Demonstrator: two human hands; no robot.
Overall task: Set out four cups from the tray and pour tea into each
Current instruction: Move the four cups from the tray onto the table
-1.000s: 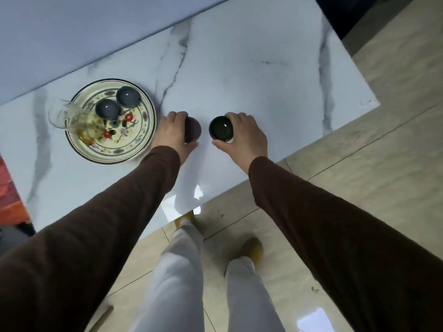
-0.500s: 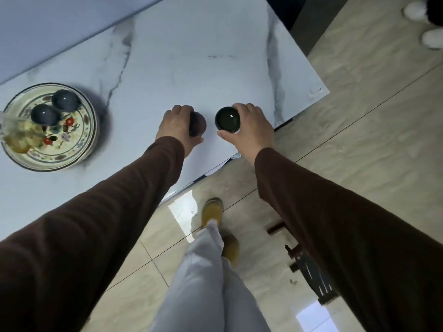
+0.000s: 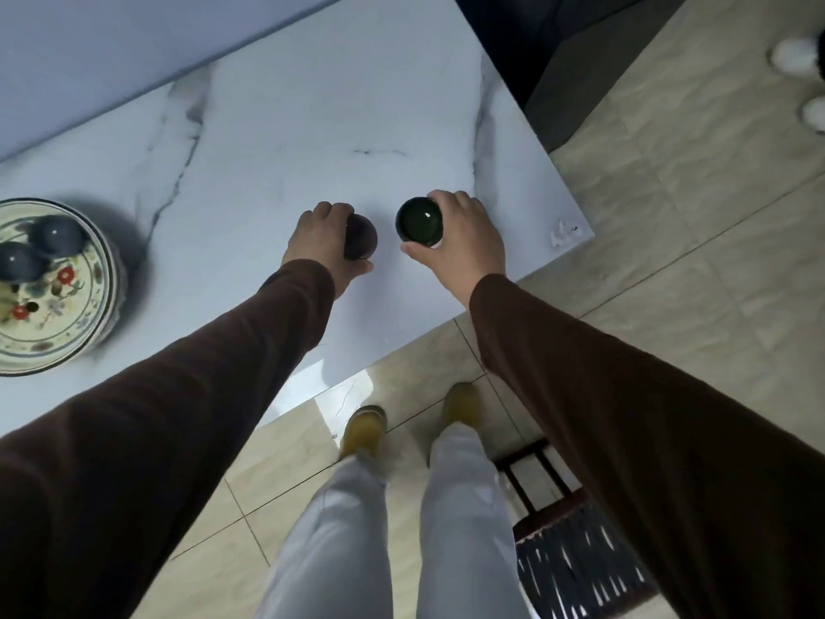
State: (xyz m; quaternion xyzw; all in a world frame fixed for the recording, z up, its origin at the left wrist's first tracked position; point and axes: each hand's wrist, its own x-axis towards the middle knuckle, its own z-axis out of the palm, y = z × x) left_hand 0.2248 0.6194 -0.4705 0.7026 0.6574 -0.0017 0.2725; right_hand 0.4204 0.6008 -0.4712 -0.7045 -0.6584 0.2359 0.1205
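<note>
My left hand wraps a dark brownish cup on the white marble table. Close to its right, my right hand grips a dark green cup whose opening faces up. The two cups stand a small gap apart near the table's right front corner. At the far left the floral tray carries two dark blue-grey cups, which look upside down. The glass teapot is out of frame.
The table's front edge runs diagonally just below my hands, its right corner close to my right hand. My feet in yellow shoes stand on the tiled floor. A dark wooden stool is at the lower right.
The view has shifted right, so the tray has slid to the left edge and the glass teapot has left the frame. Both hands stay on their cups, now nearer the table's right corner.
</note>
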